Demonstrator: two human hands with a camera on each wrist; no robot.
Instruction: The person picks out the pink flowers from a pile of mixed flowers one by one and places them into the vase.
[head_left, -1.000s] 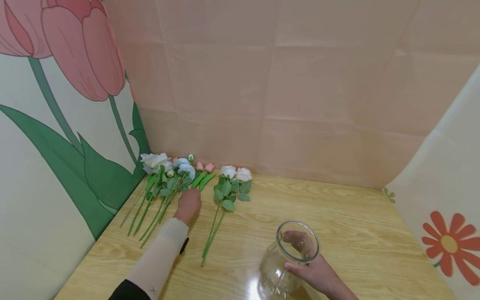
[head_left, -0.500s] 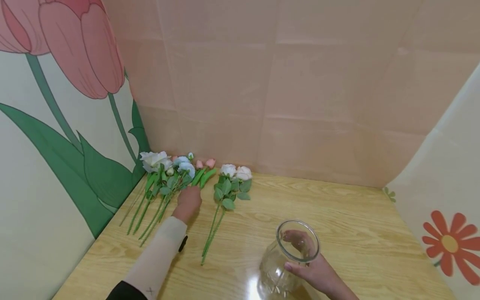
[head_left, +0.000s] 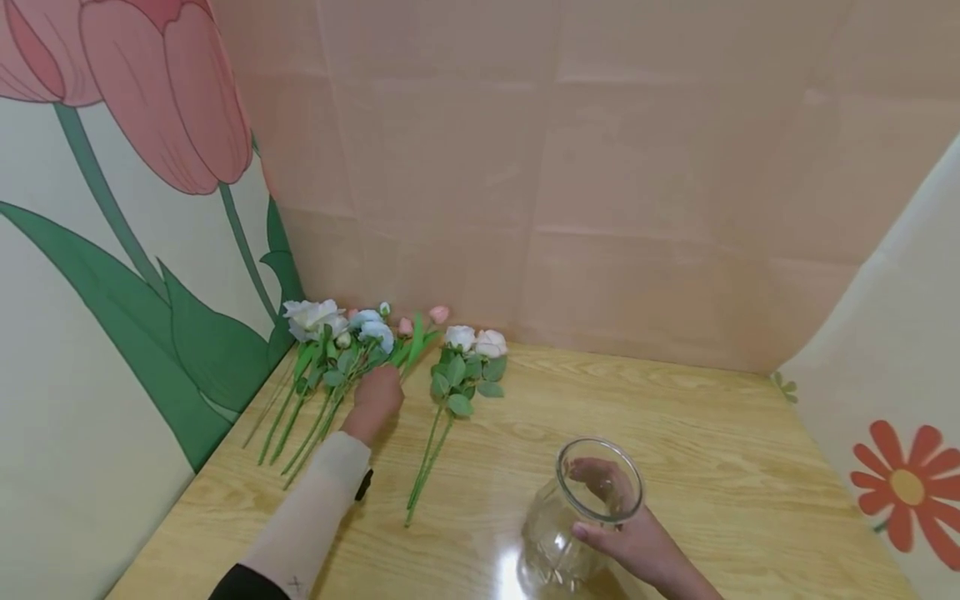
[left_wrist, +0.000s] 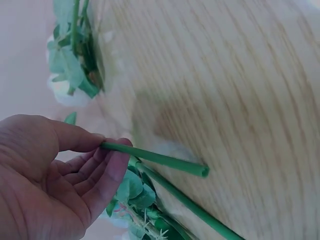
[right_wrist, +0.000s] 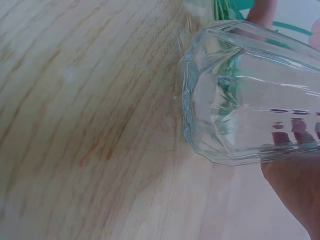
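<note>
Between thumb and fingers, my left hand (head_left: 380, 396) pinches the green stem (left_wrist: 160, 159) of a pink tulip (head_left: 439, 315). In the left wrist view the stem's cut end points away from the palm, and a second green stem (left_wrist: 192, 202) runs below the fingertips. Another pink tulip (head_left: 406, 327) lies close by in the head view. My right hand (head_left: 637, 537) grips a clear glass vase (head_left: 543, 529) around its neck, thumb on the near side. Seen from the right wrist, the faceted vase base (right_wrist: 205, 105) is by the wooden tabletop. No flower shows inside the vase.
White flowers (head_left: 313, 319) and blue flowers (head_left: 375, 333) lie at the table's back left. Two pale roses (head_left: 475, 342) with leafy stems lie apart, right of my left hand. A pink backdrop (head_left: 600, 208) rises behind the wooden table (head_left: 712, 433).
One pink tulip's head has risen and shifted right, away from the other tulip, as my left hand holds its stem. The right hand and vase stay nearly still.
</note>
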